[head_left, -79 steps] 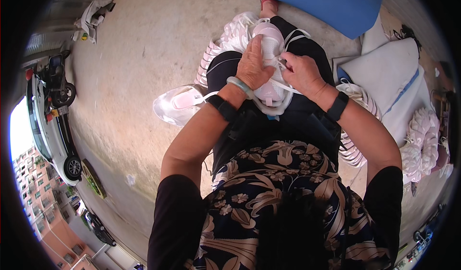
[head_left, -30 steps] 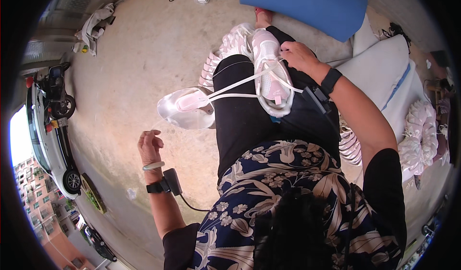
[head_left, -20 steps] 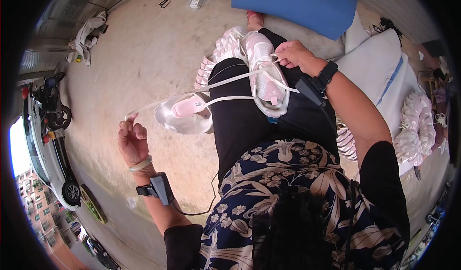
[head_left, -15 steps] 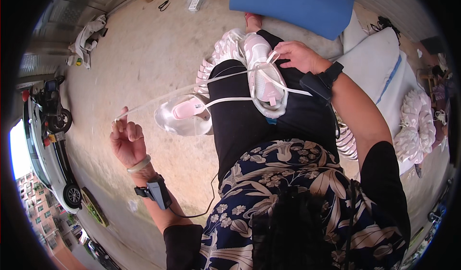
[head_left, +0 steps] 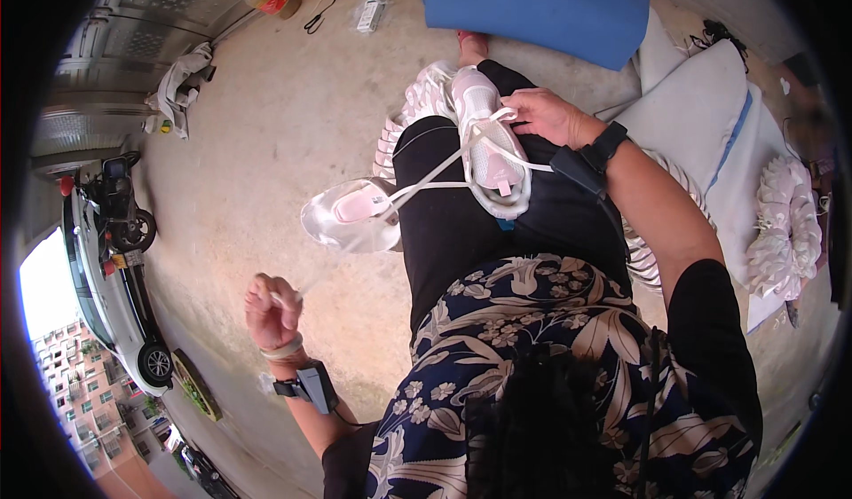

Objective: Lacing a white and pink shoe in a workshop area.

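A pink-and-white sneaker (head_left: pixel 480 100) lies across my black-trousered thighs, its toe pointing away from me. White shoelace (head_left: pixel 437 172) crosses its upper and trails off to the left. My right hand (head_left: pixel 548 116) is at the sneaker's right edge, fingers pinched on the lace beside the eyelets. Low on the left, my left hand (head_left: pixel 273 311) is closed with fingers curled round the lace's other stretch, which is blurred between hand and shoe. Beside my left thigh rests a white shoe-shaped piece with a pink inside (head_left: pixel 351 217); my leg hides part of it.
A row of pink-and-white shoe uppers (head_left: pixel 419 100) lies beyond my left knee. More white ones (head_left: pixel 783 233) are bundled at the right, by a pale sheet (head_left: pixel 688 113). A blue roll (head_left: pixel 537 11) stands ahead. Far left are a motorbike (head_left: pixel 124 211) and a car (head_left: pixel 111 304).
My left hand has dropped down and slightly right, its fingers more curled, and the lace slants down instead of stretching taut sideways. My right hand stays at the sneaker's edge.
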Available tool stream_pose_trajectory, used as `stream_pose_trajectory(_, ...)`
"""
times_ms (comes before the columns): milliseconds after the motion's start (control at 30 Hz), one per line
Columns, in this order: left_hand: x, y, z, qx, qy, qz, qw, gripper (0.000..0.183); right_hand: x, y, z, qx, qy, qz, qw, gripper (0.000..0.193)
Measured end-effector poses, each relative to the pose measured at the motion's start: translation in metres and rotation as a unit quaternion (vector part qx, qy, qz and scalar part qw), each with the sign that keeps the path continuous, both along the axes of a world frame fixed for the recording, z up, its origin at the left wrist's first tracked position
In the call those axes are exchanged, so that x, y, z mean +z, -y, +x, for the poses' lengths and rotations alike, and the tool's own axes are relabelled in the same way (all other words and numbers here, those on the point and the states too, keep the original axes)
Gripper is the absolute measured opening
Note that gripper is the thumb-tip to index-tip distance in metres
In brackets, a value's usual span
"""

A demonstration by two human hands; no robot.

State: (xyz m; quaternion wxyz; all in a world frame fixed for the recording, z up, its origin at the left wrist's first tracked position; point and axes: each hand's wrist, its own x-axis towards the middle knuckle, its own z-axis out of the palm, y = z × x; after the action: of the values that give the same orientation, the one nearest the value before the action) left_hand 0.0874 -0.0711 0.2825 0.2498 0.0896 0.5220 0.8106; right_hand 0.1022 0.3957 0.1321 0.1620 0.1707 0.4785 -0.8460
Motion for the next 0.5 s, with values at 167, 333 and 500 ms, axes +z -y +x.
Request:
stream_pose_trajectory(167, -0.014, 0.064, 0.039, -0.036, 0.100, -0.179, 0.978, 0.023, -0.004, 0.000, 0.000, 0.001, -0.024, 0.003, 1.000, 0.019)
stream_pose_trajectory(333, -0.015, 0.109, 0.057, 0.001, 0.154, -0.215, 0.964, 0.023, -0.001, 0.004, 0.011, -0.022, -0.032, 0.090, 0.995, 0.022)
stream_pose_trajectory(500, -0.004, 0.057, 0.027, 0.042, 0.050, -0.213, 0.975, 0.028, 0.013, 0.013, 0.041, 0.182, -0.132, 0.495, 0.840, 0.028)
